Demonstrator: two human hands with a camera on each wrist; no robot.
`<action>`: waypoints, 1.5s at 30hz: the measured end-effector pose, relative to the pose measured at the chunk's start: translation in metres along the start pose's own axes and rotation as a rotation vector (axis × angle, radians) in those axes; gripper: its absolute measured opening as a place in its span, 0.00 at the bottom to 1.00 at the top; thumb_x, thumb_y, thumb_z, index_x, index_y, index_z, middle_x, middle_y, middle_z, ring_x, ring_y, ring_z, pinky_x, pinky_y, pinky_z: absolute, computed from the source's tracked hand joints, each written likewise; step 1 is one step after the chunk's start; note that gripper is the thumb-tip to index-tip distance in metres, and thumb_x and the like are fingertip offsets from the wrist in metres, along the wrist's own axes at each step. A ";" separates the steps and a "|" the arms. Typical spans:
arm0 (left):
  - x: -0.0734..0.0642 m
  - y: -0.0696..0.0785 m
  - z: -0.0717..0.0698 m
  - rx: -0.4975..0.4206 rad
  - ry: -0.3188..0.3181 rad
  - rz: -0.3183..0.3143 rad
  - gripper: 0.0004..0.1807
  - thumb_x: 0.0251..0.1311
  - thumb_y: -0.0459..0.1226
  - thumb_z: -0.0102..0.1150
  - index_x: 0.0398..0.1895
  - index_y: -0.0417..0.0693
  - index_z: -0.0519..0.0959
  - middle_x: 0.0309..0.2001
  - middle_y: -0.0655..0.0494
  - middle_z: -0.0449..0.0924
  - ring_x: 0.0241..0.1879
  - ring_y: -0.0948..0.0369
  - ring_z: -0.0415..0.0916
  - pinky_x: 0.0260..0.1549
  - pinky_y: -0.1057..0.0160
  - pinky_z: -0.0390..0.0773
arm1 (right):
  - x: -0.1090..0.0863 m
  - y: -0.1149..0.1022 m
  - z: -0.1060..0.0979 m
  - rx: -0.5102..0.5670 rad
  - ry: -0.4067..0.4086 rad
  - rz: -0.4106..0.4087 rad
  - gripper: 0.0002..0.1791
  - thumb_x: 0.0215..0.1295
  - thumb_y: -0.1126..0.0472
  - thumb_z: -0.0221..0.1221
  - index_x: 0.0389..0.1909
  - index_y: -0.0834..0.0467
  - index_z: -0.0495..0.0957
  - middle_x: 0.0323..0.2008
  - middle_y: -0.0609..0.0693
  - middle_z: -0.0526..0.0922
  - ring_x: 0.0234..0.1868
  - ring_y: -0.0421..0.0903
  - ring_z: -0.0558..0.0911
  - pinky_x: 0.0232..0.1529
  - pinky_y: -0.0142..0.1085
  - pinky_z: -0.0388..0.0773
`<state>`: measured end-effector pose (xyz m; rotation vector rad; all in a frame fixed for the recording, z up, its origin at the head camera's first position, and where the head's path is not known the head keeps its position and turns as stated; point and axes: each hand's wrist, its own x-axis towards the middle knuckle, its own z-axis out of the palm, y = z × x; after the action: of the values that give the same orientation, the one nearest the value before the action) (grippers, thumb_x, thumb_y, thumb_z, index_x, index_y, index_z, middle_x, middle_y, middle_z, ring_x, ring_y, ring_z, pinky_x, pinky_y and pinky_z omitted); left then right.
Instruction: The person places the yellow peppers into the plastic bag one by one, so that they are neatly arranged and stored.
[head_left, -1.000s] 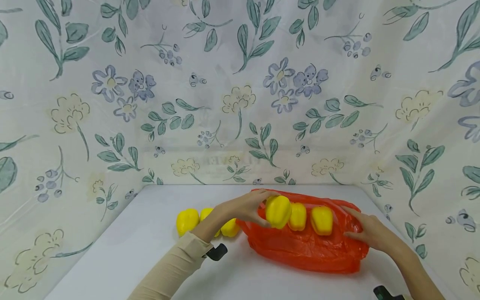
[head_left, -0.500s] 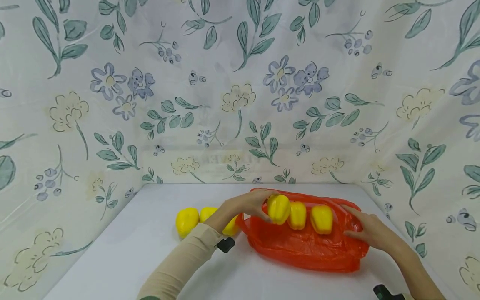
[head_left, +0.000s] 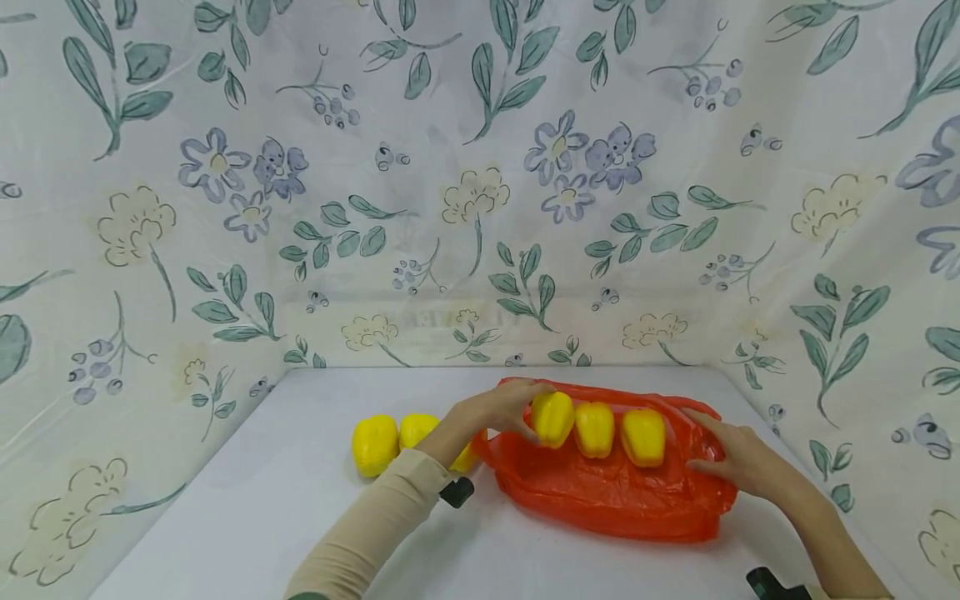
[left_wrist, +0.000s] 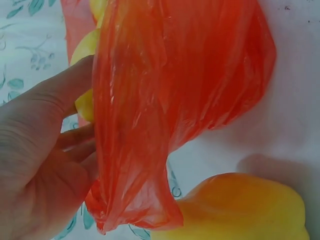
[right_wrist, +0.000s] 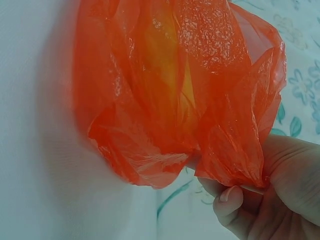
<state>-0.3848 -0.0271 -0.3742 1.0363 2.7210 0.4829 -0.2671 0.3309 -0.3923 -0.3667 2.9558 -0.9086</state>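
My left hand (head_left: 501,410) holds a yellow bell pepper (head_left: 553,421) by its left side, inside the mouth of a red plastic bag (head_left: 607,504). In the left wrist view the bag's thin film (left_wrist: 132,130) hangs across my fingers and hides their tips. Just right of the held pepper, two more bell peppers, a middle one (head_left: 595,431) and a right one (head_left: 643,437), lie in the bag. At the bag's right end my right hand (head_left: 738,457) grips its edge; the right wrist view shows gathered film (right_wrist: 230,170) between thumb and fingers.
Left of the bag, several bell peppers (head_left: 375,446) rest on the white table (head_left: 247,500), one partly behind my left forearm. The nearest pepper (left_wrist: 240,207) shows in the left wrist view. A floral curtain (head_left: 480,208) encloses the table at the back and sides.
My left hand has moved slightly away from me, carrying the bell pepper deeper into the bag beside the others. My right hand keeps its hold on the bag's edge.
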 end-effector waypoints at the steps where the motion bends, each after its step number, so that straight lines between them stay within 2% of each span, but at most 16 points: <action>1: 0.001 -0.001 0.002 0.004 -0.002 -0.006 0.45 0.49 0.48 0.74 0.72 0.65 0.62 0.68 0.61 0.68 0.64 0.60 0.65 0.58 0.58 0.78 | 0.000 0.000 0.000 0.002 -0.001 0.000 0.45 0.56 0.55 0.70 0.71 0.65 0.59 0.48 0.61 0.82 0.31 0.42 0.81 0.32 0.33 0.85; 10: 0.004 -0.005 0.011 0.030 0.005 -0.027 0.47 0.50 0.50 0.73 0.73 0.64 0.61 0.69 0.59 0.67 0.68 0.57 0.62 0.61 0.53 0.76 | 0.000 -0.001 0.000 0.002 -0.003 0.000 0.46 0.56 0.55 0.70 0.71 0.65 0.59 0.48 0.61 0.82 0.31 0.41 0.81 0.32 0.33 0.85; 14: 0.006 -0.009 0.016 0.034 0.023 0.004 0.47 0.49 0.51 0.73 0.73 0.60 0.62 0.69 0.59 0.68 0.69 0.56 0.62 0.63 0.52 0.74 | 0.001 0.000 0.000 -0.006 0.006 -0.010 0.46 0.55 0.55 0.70 0.71 0.64 0.59 0.50 0.62 0.81 0.32 0.41 0.81 0.32 0.33 0.85; 19: 0.008 -0.015 0.021 0.025 0.040 0.033 0.47 0.49 0.52 0.73 0.73 0.60 0.62 0.68 0.61 0.69 0.68 0.58 0.62 0.63 0.53 0.74 | 0.001 -0.001 0.001 -0.001 0.002 0.000 0.46 0.55 0.55 0.70 0.71 0.64 0.59 0.50 0.62 0.81 0.32 0.42 0.81 0.32 0.33 0.85; 27: 0.008 -0.018 0.025 0.016 0.040 -0.012 0.48 0.48 0.52 0.73 0.73 0.61 0.61 0.68 0.60 0.69 0.67 0.58 0.63 0.62 0.55 0.75 | 0.001 0.000 0.002 -0.016 0.007 -0.012 0.45 0.55 0.56 0.70 0.71 0.65 0.59 0.49 0.62 0.81 0.33 0.42 0.80 0.32 0.33 0.85; 34: 0.007 -0.013 0.027 -0.020 0.025 -0.069 0.47 0.50 0.50 0.72 0.74 0.60 0.60 0.69 0.58 0.67 0.66 0.57 0.63 0.64 0.52 0.74 | 0.001 0.000 0.003 -0.031 0.017 -0.013 0.44 0.55 0.57 0.70 0.70 0.65 0.60 0.48 0.62 0.81 0.34 0.43 0.80 0.32 0.33 0.85; 41: 0.009 -0.011 0.028 0.027 0.039 -0.065 0.47 0.52 0.50 0.71 0.74 0.57 0.59 0.69 0.56 0.68 0.66 0.57 0.65 0.65 0.53 0.73 | -0.001 0.000 0.002 -0.017 0.017 -0.007 0.45 0.55 0.56 0.70 0.71 0.65 0.59 0.48 0.61 0.82 0.31 0.42 0.81 0.32 0.33 0.85; 45: 0.011 -0.012 0.031 0.041 0.033 -0.096 0.48 0.52 0.50 0.71 0.76 0.59 0.57 0.71 0.55 0.65 0.69 0.56 0.63 0.66 0.52 0.72 | -0.001 -0.001 0.002 -0.014 0.018 -0.005 0.45 0.55 0.56 0.70 0.71 0.64 0.59 0.48 0.61 0.82 0.31 0.42 0.81 0.32 0.33 0.85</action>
<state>-0.3912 -0.0202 -0.4084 0.9100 2.8057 0.4335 -0.2657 0.3295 -0.3937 -0.3680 2.9798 -0.8970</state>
